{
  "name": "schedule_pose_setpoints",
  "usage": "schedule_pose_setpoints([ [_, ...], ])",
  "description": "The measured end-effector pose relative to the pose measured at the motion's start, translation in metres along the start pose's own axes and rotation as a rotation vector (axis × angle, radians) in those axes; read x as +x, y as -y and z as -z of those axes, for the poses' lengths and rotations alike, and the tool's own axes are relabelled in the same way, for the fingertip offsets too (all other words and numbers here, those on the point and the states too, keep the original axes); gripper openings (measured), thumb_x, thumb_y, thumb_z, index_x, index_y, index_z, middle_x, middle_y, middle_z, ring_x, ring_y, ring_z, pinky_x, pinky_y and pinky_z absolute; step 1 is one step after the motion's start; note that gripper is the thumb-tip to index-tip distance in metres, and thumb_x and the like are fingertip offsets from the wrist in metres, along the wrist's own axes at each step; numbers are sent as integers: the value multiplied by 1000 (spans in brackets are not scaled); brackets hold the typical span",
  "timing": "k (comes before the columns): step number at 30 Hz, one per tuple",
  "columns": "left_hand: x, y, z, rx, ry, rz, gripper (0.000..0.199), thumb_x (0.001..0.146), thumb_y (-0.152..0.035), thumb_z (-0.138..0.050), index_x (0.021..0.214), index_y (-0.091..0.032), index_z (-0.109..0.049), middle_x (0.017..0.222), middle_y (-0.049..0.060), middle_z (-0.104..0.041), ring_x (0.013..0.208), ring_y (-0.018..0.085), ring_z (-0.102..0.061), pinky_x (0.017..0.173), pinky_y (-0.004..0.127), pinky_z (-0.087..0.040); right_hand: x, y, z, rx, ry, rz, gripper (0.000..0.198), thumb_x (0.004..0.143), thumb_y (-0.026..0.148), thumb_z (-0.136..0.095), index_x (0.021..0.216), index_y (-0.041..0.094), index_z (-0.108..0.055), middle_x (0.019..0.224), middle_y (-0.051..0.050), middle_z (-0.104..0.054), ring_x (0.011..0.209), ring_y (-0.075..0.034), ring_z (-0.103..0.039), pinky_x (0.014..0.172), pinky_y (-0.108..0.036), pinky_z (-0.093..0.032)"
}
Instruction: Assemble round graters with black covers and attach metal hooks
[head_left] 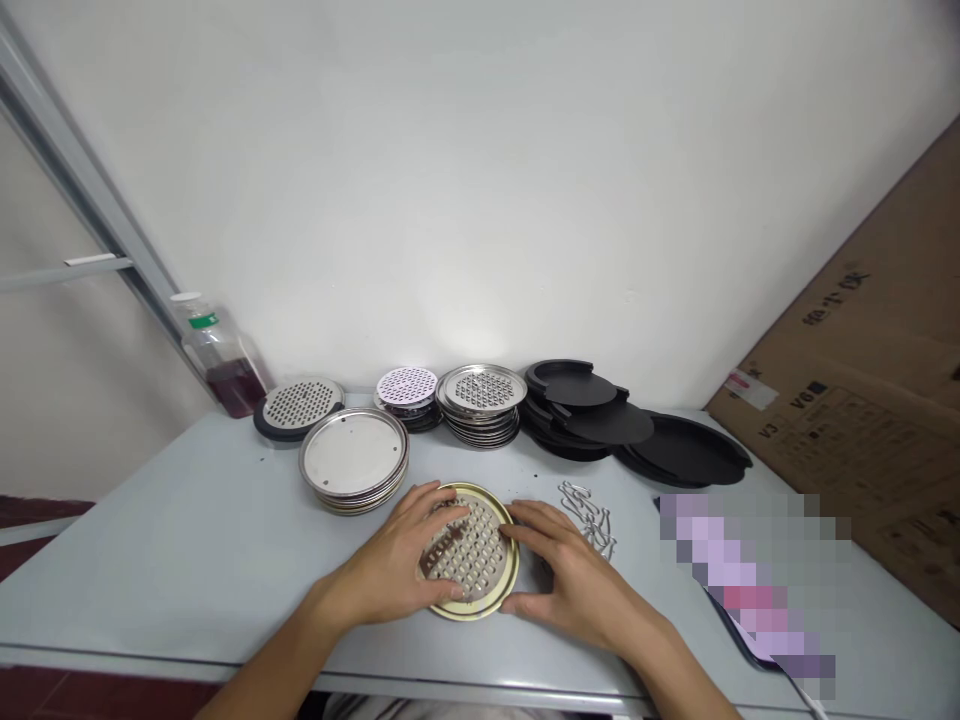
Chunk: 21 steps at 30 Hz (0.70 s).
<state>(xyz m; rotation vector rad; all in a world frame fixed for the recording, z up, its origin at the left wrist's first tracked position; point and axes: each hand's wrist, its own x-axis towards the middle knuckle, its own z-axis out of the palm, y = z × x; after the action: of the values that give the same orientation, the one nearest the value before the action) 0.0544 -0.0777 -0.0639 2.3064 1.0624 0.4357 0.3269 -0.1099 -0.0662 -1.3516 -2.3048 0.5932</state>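
Note:
In front of me on the table, a round gold-rimmed metal plate (512,565) has a perforated metal disc (480,550) lying within its rim. My left hand (401,555) spans the left side of the disc, fingertips at its far edge and thumb at its near edge. On the other side, my right hand (574,580) grips the plate's rim, with its fingers at the upper right and its thumb at the lower right. A loose pile of bent wire clips (589,515) lies just beyond the right hand. The left palm hides part of the disc's left edge.
Behind stand a stack of metal plates (352,450), a black-rimmed perforated disc (304,405), pale purple perforated discs (407,387), stacked perforated discs in metal rims (482,390) and black round trays (592,425). A bottle (229,365), a phone (739,610) and a carton (862,400) flank the table.

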Motion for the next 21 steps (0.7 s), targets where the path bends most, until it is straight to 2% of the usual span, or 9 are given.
schedule_pose_setpoints([
  [5, 0, 0, 0, 25, 1, -19, 76, 74, -37, -80, 142, -32, -48, 154, 8, -39, 147, 33, -21, 117, 56, -28, -1, 1, 5, 34, 25, -33, 77, 70, 64, -76, 134, 23, -61, 148, -13, -48, 139, -34, -40, 115, -50, -34],
  [9, -1, 1, -1, 33, -4, -33, 74, 75, -37, -80, 141, -31, -49, 154, 8, -39, 147, 33, -21, 117, 56, -28, 0, 3, 13, 49, -30, -100, 68, 82, 59, -67, 140, 25, -54, 153, -12, -41, 139, -32, -40, 114, -49, -37],
  [12, -1, 1, -2, 14, -7, -38, 76, 73, -35, -81, 141, -31, -49, 154, 8, -38, 147, 34, -21, 117, 57, -28, 5, 8, 15, 37, -115, -70, 51, 88, 48, -64, 133, 24, -60, 145, -12, -51, 131, -31, -51, 109, -47, -42],
  [16, -2, -1, -2, 0, -5, -46, 76, 73, -30, -80, 142, -32, -48, 155, 8, -36, 147, 35, -20, 117, 56, -28, 20, 17, 13, 14, -204, 26, 34, 91, 37, -62, 122, 23, -67, 124, -10, -68, 112, -27, -65, 99, -40, -52],
  [19, -2, -3, -1, 14, -2, -40, 75, 74, -31, -79, 142, -32, -48, 156, 8, -34, 148, 34, -19, 118, 56, -27, 45, 20, 17, -110, -339, 62, 29, 95, 30, -54, 119, 21, -68, 117, -10, -71, 106, -27, -67, 93, -39, -54],
  [21, -2, -4, -2, 26, -2, -26, 74, 75, -33, -79, 142, -32, -48, 157, 7, -34, 148, 34, -19, 118, 55, -26, 68, 19, 23, -249, -451, 67, 30, 98, 25, -48, 120, 19, -66, 119, -11, -70, 107, -27, -66, 93, -40, -53],
])
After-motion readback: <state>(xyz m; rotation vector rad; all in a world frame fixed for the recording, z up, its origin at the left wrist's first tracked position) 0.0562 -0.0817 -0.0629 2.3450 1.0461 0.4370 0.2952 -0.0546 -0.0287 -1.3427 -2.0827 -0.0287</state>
